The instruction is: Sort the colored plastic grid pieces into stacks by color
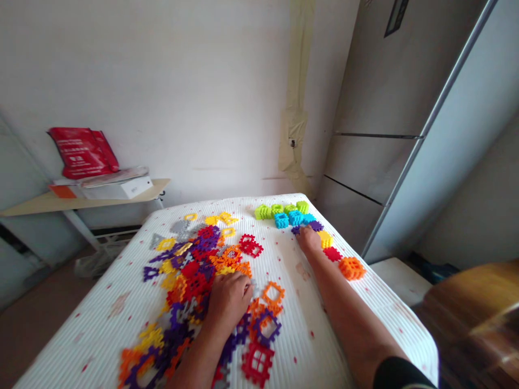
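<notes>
My left hand rests with curled fingers on the right side of a mixed heap of plastic interlocking tiles; whatever its fingers hold is hidden. Stretched far forward, my right hand is closed at a purple stack of tiles. Purple shows on both sides of the fingers, but the grip itself is covered by the hand. Beyond it stand blue stacks and a row of green stacks. Nearer along the right edge are a yellow stack, red tiles and an orange stack.
The white ribbed table cover has red specks. Loose red tiles and a purple ring tile lie near the left forearm. A side table with a red bag stands left; a cabinet rises at right.
</notes>
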A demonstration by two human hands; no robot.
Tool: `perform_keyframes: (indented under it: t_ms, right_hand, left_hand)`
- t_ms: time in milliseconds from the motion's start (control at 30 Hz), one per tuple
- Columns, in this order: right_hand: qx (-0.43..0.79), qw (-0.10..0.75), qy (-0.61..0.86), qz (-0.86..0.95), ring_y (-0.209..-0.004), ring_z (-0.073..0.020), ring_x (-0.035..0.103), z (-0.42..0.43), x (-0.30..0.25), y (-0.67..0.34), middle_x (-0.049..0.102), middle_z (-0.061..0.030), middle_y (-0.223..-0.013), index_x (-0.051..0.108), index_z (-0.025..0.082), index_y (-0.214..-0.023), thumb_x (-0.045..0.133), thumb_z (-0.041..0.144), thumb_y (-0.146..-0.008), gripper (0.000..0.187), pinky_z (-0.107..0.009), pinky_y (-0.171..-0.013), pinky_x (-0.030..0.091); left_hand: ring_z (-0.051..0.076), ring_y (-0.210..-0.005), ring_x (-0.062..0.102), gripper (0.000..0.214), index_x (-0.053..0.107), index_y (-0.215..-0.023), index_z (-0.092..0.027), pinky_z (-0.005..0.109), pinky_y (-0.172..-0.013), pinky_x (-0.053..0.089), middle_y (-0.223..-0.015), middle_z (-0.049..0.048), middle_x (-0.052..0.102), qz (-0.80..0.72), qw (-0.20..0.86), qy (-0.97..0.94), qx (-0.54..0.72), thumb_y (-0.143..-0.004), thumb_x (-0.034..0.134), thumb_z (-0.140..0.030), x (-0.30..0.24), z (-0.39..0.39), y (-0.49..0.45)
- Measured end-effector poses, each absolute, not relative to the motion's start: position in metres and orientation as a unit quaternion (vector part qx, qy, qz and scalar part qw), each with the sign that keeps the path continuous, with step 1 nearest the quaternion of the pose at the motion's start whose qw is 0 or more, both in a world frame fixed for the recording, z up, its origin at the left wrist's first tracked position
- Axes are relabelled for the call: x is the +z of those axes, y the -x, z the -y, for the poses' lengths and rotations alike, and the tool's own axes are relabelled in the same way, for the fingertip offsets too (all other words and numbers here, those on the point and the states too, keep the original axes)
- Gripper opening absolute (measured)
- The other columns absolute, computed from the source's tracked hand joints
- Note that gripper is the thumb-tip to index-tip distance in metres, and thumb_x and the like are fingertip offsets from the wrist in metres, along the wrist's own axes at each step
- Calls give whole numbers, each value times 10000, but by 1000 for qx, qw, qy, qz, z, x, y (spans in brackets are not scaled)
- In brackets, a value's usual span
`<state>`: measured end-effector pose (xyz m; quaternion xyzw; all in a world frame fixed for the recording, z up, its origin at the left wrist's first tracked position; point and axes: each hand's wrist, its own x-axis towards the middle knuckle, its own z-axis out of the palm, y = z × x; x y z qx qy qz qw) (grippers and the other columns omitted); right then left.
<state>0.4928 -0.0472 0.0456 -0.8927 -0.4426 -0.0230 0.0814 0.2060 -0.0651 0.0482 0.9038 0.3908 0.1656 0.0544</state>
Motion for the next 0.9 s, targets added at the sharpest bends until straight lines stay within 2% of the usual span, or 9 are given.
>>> perform_keyframes:
  t_ms: [167,333,500,600,900]
  right_hand:
    - [-11,75,895,441,-935,-211,621,49,48,-489,610,-121,-1109,640,190,-1058,398,257,-873,312,-260,-704,460]
    - [-16,79,886,456,-895,-229,626,51,49,-490,601,-140,-1097,642,168,-1039,416,273,-858,308,-284,-668,445]
    - [-119,142,819,543,-835,-168,610,51,47,-474,601,-97,-1097,637,189,-1012,384,306,-884,306,-231,-612,392]
    - [-127,159,756,622,-850,-145,595,47,42,-456,610,-69,-1077,641,200,-979,379,274,-887,287,-210,-616,371]
    - [-102,141,709,683,-809,-119,583,42,21,-444,614,-42,-1006,629,198,-889,353,236,-891,278,-207,-571,336]
  left_hand:
    - [170,-816,584,176,624,-758,-204,325,-781,337,-813,23,663,-396,56,-900,174,-828,470,-253,47,66,-206]
    - [160,-760,580,169,607,-694,-206,322,-758,338,-750,15,650,-391,34,-902,181,-813,489,-230,47,67,-206]
    - [159,-766,576,208,620,-710,-201,347,-817,342,-760,27,649,-381,11,-894,234,-835,453,-196,56,71,-206]
    - [162,-778,578,219,631,-725,-198,340,-801,361,-757,33,645,-374,17,-887,270,-839,444,-190,68,76,-207]
    - [120,-729,595,196,652,-748,-187,221,-685,439,-757,2,661,-344,223,-842,351,-816,473,-230,117,68,-183]
